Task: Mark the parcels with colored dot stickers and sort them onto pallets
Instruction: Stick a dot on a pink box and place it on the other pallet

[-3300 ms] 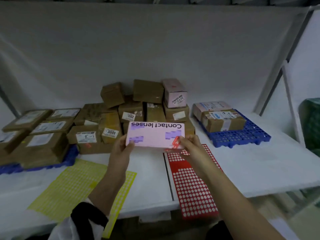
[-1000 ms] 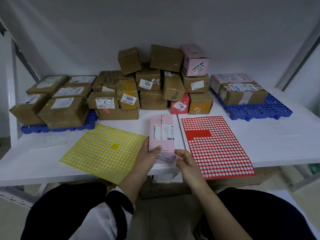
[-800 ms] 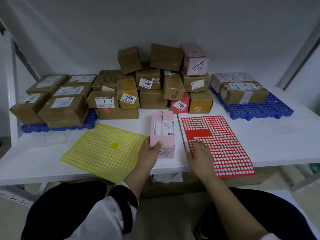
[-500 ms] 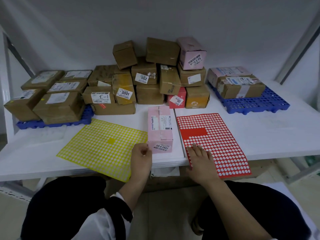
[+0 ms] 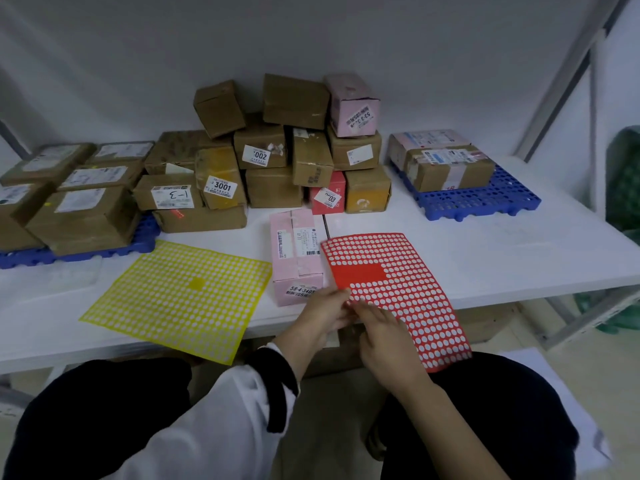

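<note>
A pink parcel (image 5: 296, 252) lies lengthwise on the white table (image 5: 485, 258), near its front edge. The red dot sticker sheet (image 5: 398, 289) is lifted off the table at its near left side and overlaps the parcel's right edge. My left hand (image 5: 323, 311) pinches the sheet's near left edge. My right hand (image 5: 379, 332) grips the sheet just beside it, fingers on the near left corner. The yellow dot sticker sheet (image 5: 180, 296) lies flat to the left of the parcel.
A heap of brown, pink and red parcels (image 5: 273, 161) stands at the back centre. A blue pallet (image 5: 485, 199) at the right holds two parcels; another blue pallet (image 5: 145, 237) at the left carries several brown boxes. A metal frame post (image 5: 561, 74) rises at the right.
The pink parcel was set down on the table and let go. Both hands moved to the red sticker sheet, which is now raised and shifted left against the parcel.
</note>
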